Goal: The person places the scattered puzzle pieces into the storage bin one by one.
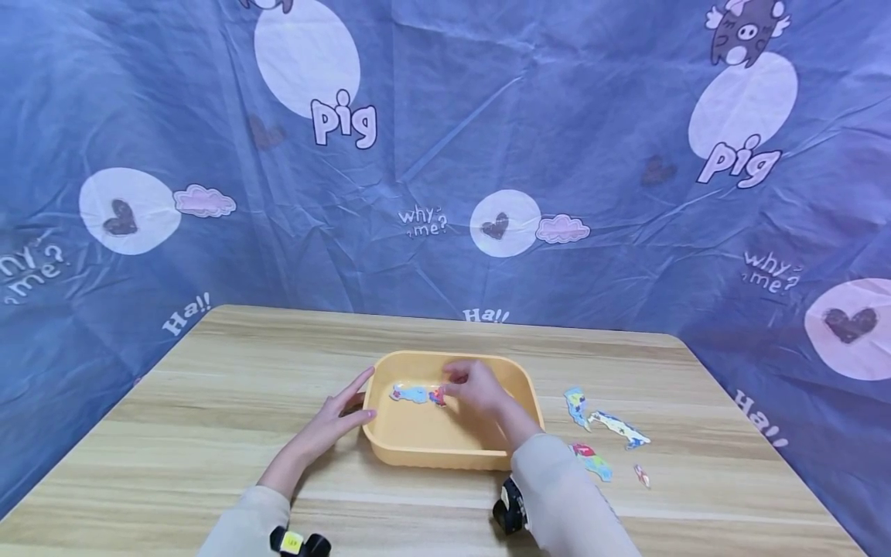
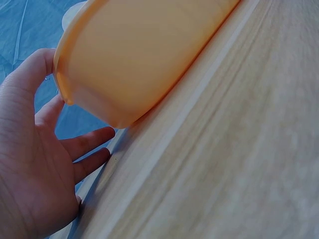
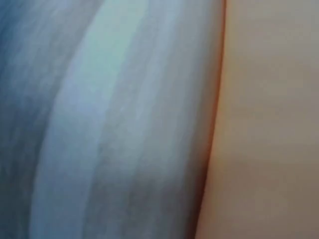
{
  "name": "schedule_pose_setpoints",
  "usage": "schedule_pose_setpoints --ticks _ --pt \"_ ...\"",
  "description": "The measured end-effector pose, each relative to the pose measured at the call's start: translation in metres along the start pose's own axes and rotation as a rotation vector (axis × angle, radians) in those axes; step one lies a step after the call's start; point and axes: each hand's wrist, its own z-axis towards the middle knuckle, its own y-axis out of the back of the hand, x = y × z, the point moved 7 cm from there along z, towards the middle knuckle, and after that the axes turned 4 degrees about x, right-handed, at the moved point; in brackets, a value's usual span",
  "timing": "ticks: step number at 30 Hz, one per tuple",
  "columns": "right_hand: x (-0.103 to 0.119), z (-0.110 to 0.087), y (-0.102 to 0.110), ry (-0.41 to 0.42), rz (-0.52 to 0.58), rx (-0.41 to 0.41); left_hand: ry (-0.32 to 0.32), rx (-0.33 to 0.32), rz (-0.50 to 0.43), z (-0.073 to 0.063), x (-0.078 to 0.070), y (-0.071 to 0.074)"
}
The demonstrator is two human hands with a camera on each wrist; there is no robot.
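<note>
A shallow yellow-orange plastic tray stands on the table. My left hand rests at its left end with spread, fairly straight fingers; in the left wrist view that hand has its thumb against the rim. Over the tray, my right hand is bent down with curled fingers, its fingertips at a small red and blue puzzle-like piece. Directly left of that lies a light blue irregular flat piece on the tray floor. The right wrist view is blurred and shows only tray wall and table.
Right of the tray lie several flat colourful pieces: a blue-yellow one, a long pale one, a red-green one partly behind the right sleeve, and a small narrow one. A blue printed cloth hangs behind the wooden table.
</note>
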Motion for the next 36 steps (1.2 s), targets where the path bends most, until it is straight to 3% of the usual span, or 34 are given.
schedule_pose_setpoints --ticks 7,20,36 --pt "0.013 0.001 0.009 0.066 0.054 -0.023 -0.001 0.009 -0.033 0.0 0.001 -0.001" --pt "0.043 -0.008 0.039 0.079 0.105 -0.041 -0.018 0.01 0.028 0.0 0.0 0.001" --pt "0.043 -0.048 0.097 0.094 0.116 -0.099 -0.011 0.012 0.008 0.001 0.002 0.0"
